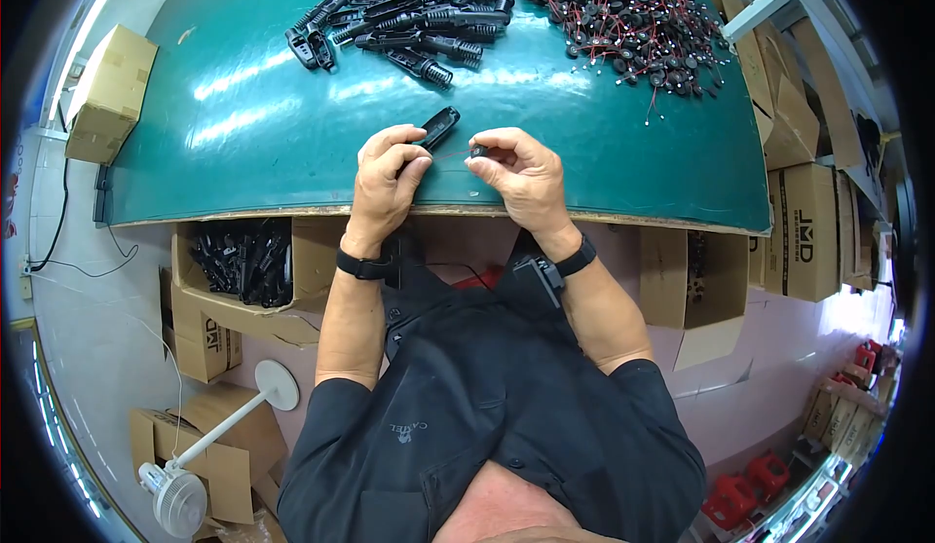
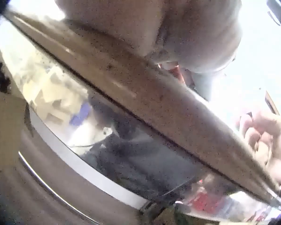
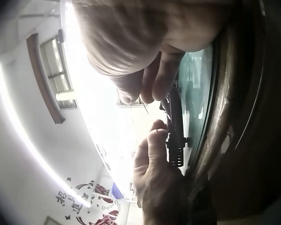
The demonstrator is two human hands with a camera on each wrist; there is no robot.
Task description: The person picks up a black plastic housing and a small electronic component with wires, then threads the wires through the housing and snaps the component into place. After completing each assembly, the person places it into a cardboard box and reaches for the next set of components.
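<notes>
In the head view my left hand (image 1: 390, 181) grips a black plastic housing (image 1: 442, 128) near the table's front edge. Between the right thumb and fingers a small dark part (image 1: 477, 151) is pinched by my right hand (image 1: 526, 181); a thin red wire (image 1: 451, 154) runs from it toward the left fingertips. The right wrist view has the ribbed end of the black housing (image 3: 176, 152) beside my left hand (image 3: 159, 180), below my right hand (image 3: 145, 47). In the left wrist view, my left hand (image 2: 154, 28) hides the housing and my right hand (image 2: 269, 136) is at the right edge.
Black housings (image 1: 419, 22) lie heaped at the back of the green table (image 1: 243, 173), beside a pile of small round parts with red wires (image 1: 633, 27). A carton (image 1: 112, 95) stands at the left end. Under the front edge are open boxes (image 1: 317, 280), and a white fan (image 1: 181, 504).
</notes>
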